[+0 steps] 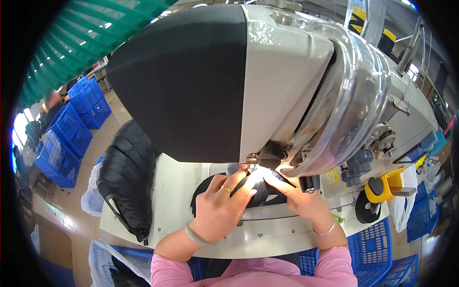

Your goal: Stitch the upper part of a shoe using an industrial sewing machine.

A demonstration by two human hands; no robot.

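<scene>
A large sewing machine (287, 71) with a black and light-grey head fills the upper middle, its lit needle area (253, 168) just beyond my fingertips. Under it lies a black, curved sewing piece (260, 195), partly hidden by my hands. My left hand (222, 205), wearing a ring and a pale bangle, has its fingers bent over the piece's left side, fingertips close to the needle. From the right, my right hand (301, 198) grips the piece's edge, index finger reaching toward the needle. Glare hides the exact fingertip contact.
A stack of black moulded pieces (126, 182) rests at the left of the white table (174, 191). Blue crates (64, 155) stand on the floor to the left; another blue crate (370, 248) is at the lower right. A yellow holder (387, 184) hangs by the table's right edge.
</scene>
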